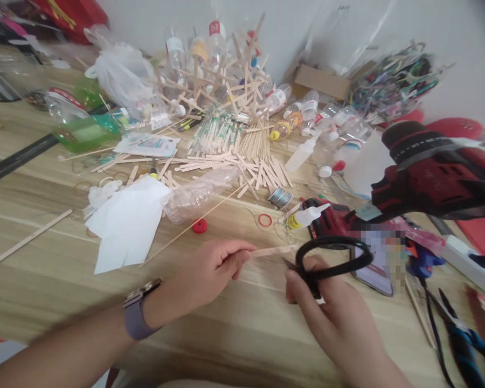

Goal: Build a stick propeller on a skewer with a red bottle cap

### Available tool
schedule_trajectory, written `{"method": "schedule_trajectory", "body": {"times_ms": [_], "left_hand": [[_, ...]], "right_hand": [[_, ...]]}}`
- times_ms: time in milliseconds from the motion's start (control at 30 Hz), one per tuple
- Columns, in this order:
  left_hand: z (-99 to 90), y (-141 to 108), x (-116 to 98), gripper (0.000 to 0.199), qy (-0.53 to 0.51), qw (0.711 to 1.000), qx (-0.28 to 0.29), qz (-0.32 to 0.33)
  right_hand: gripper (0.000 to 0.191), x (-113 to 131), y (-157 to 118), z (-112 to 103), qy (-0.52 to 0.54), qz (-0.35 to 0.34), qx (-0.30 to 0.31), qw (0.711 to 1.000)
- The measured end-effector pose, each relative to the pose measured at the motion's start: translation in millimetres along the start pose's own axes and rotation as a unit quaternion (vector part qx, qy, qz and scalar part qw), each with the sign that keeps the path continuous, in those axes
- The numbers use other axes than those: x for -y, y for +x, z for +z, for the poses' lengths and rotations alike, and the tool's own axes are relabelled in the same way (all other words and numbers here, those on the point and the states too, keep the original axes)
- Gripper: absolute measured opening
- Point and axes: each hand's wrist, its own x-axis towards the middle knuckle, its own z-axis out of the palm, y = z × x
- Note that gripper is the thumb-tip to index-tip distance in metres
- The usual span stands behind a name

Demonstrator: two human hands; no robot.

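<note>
My left hand [216, 269] pinches one end of a flat wooden stick [272, 251], which points to the right over the table. In my right hand [327, 304] is a pair of scissors [333, 257] with black handles; the fingers are closed around it, and its short visible blade part lies just below the stick's far end. Whether the blade touches the stick cannot be made out. A red bottle cap [199, 226] and a red ring [264, 220] lie beyond my hands, near a small glue bottle [307, 216].
A red and black power drill [440, 172] stands at the right, with a phone [374, 264] and pliers [458, 328] nearer me. Loose sticks [210, 161], plastic bottles [175, 51] and a bubble-wrap piece [204, 194] spread behind. Cut white paper [127, 221] lies left.
</note>
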Motion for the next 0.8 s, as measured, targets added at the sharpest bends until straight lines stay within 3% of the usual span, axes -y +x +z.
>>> {"method": "schedule_trajectory", "body": {"times_ms": [133,233,500,800], "left_hand": [[2.9,-2,-5,0.033,0.061,0.997,-0.047,0.003],[4.5,-5,-7,0.032,0.080,0.995,-0.058,-0.002],[5.7,-9,-10,0.029,0.083,0.996,-0.037,-0.010],[5.9,-10,-9,0.027,0.089,0.995,-0.039,-0.009]], "right_hand": [[0.026,2,3,14,-0.117,-0.115,-0.060,0.985],[0.029,0,4,21,-0.196,-0.159,-0.085,0.964],[0.037,6,8,21,-0.276,-0.215,-0.077,0.934],[0.033,1,7,21,-0.293,-0.221,-0.066,0.928]]}}
